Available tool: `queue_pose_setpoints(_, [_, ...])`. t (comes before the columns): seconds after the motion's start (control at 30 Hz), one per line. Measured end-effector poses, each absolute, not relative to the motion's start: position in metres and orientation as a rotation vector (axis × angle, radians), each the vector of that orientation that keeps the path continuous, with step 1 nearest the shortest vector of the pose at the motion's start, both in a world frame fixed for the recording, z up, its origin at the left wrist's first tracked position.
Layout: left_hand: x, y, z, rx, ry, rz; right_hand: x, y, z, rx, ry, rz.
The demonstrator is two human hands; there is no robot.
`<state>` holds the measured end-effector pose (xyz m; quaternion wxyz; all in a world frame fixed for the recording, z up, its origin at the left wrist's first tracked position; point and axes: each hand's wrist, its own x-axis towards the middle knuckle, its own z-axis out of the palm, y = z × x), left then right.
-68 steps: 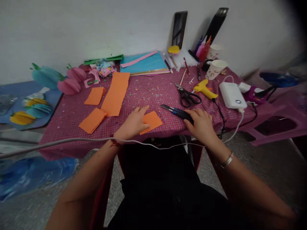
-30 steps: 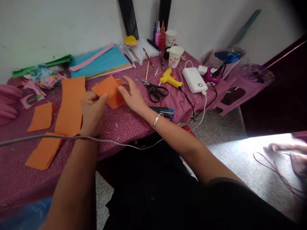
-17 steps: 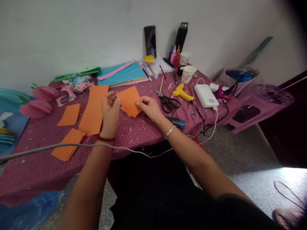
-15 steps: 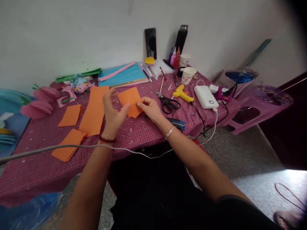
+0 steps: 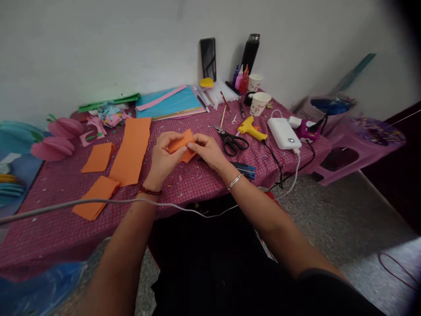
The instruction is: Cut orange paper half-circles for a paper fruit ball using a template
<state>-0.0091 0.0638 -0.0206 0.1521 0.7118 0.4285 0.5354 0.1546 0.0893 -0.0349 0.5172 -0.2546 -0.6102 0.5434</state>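
Note:
Between my two hands is an orange sheet of paper [image 5: 180, 144], bent over near its top edge. My left hand [image 5: 165, 157] grips its left side, thumb in front and fingers behind. On the right side my right hand [image 5: 208, 150] pinches the same paper between thumb and fingers. Left of my hands lies a long orange paper strip [image 5: 132, 151], with an upper stack of orange paper pieces [image 5: 98, 158] and a lower stack of orange paper pieces [image 5: 95, 199] beside it. Black-handled scissors [image 5: 232, 141] rest just right of my right hand.
Further right are a yellow glue gun [image 5: 251, 128], a white power bank [image 5: 283, 133] and a paper cup [image 5: 260, 103]. A blue-handled cutter [image 5: 245, 170] lies near the front edge. A pale cable [image 5: 177, 207] crosses before my forearms. Pink paper fruits [image 5: 54, 149] sit left.
My left hand has moved right and closed on the orange paper, which was flat and is now bent over. My right hand keeps its pinch in nearly the same place.

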Motion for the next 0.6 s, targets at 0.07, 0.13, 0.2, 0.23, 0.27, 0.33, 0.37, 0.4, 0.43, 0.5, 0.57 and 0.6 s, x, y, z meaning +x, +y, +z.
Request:
queue_pose_setpoints(0.07, [-0.013, 0.067, -0.023, 1.954, 1.155, 1.555, 0.155, 0.089, -0.034, -0.625, -1.461, 1.300])
queue_pose_setpoints(0.13, [-0.015, 0.069, -0.026, 1.856, 1.127, 1.574, 0.155, 0.089, -0.033, -0.623, -1.443, 1.296])
queue_pose_setpoints(0.2, [-0.014, 0.068, -0.027, 1.715, 1.084, 1.571, 0.155, 0.089, -0.033, -0.612, -1.410, 1.306])
queue_pose_setpoints(0.23, [-0.012, 0.066, -0.026, 1.636, 1.053, 1.559, 0.154, 0.090, -0.034, -0.609, -1.391, 1.313])
queue_pose_setpoints(0.27, [-0.011, 0.064, -0.025, 1.564, 1.028, 1.544, 0.154, 0.090, -0.034, -0.611, -1.373, 1.317])
queue_pose_setpoints(0.33, [-0.007, 0.059, -0.023, 1.478, 1.035, 1.527, 0.155, 0.091, -0.036, -0.626, -1.355, 1.320])
queue_pose_setpoints(0.37, [-0.006, 0.057, -0.023, 1.458, 1.063, 1.537, 0.155, 0.092, -0.037, -0.636, -1.357, 1.320])
queue_pose_setpoints(0.4, [-0.004, 0.056, -0.022, 1.444, 1.094, 1.559, 0.155, 0.092, -0.038, -0.647, -1.364, 1.319])
queue_pose_setpoints(0.43, [-0.004, 0.055, -0.023, 1.437, 1.121, 1.585, 0.155, 0.093, -0.039, -0.660, -1.371, 1.319])
queue_pose_setpoints(0.5, [-0.004, 0.057, -0.025, 1.435, 1.150, 1.622, 0.155, 0.093, -0.040, -0.691, -1.382, 1.323])
queue_pose_setpoints(0.57, [-0.005, 0.060, -0.030, 1.460, 1.164, 1.627, 0.155, 0.092, -0.040, -0.714, -1.385, 1.328])
queue_pose_setpoints(0.6, [-0.006, 0.062, -0.032, 1.483, 1.174, 1.624, 0.154, 0.091, -0.039, -0.721, -1.387, 1.333])
